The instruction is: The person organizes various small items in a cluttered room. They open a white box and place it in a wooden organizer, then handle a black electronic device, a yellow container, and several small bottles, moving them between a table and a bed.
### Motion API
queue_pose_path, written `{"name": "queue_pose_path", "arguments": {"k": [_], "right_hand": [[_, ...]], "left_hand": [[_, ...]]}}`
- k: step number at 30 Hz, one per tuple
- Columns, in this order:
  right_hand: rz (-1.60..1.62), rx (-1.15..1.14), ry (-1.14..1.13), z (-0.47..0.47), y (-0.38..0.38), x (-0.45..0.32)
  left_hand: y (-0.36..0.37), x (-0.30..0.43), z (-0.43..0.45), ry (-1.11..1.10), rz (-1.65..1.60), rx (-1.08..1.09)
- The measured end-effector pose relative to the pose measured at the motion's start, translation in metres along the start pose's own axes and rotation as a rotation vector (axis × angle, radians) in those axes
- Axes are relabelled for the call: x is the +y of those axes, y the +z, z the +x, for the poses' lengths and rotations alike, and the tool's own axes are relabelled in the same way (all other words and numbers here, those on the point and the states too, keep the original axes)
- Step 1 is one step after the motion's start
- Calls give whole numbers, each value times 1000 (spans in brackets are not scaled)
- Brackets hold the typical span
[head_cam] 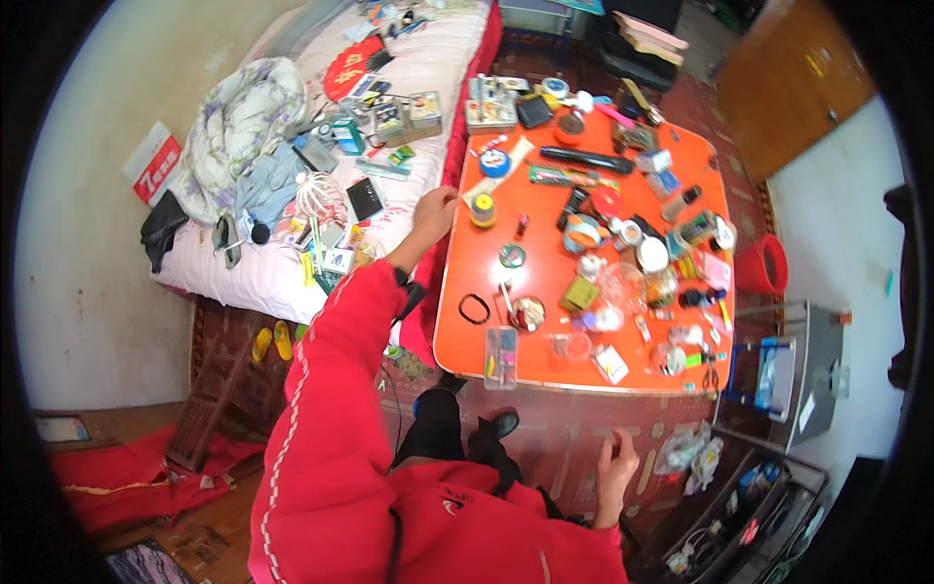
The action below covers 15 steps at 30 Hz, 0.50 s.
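Observation:
My left hand (436, 210) reaches to the left edge of the orange table (478, 263). Its fingertips are at the near end of a pale flat strip (511, 165); whether they grip it I cannot tell. Close by stand a small jar with a yellow lid (482, 209) and a blue round container (495, 163). Below the table's front edge, my right hand (616, 467) hangs over the floor, fingers loosely bent and apart, holding nothing. A roll of tape (512, 255), a black ring-shaped band (474, 309) and a clear compartment box (500, 358) lie along the table's near left part.
Jars, boxes and tubes crowd the table's right side, with scissors (710, 374) at its near right corner. Left of it, a bed (277, 290) bears a floral quilt (241, 131) and a red fan (355, 69). A red bucket (762, 264) and metal rack (737, 504) stand rightward.

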State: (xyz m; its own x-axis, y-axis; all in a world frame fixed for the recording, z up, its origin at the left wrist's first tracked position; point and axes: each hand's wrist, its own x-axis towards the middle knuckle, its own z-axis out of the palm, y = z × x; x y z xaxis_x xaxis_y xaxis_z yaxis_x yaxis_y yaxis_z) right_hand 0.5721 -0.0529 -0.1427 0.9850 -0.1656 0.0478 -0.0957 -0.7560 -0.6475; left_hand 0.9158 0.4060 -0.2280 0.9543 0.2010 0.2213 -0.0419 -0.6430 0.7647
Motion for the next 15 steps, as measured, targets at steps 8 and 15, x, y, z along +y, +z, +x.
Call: {"name": "queue_pose_path", "arguments": {"k": [8, 15], "right_hand": [[-82, -115, 209, 1, 30, -40], [-97, -107, 375, 2, 46, -51]], "left_hand": [[69, -43, 155, 53, 248, -27], [106, -56, 197, 87, 332, -82]]}}
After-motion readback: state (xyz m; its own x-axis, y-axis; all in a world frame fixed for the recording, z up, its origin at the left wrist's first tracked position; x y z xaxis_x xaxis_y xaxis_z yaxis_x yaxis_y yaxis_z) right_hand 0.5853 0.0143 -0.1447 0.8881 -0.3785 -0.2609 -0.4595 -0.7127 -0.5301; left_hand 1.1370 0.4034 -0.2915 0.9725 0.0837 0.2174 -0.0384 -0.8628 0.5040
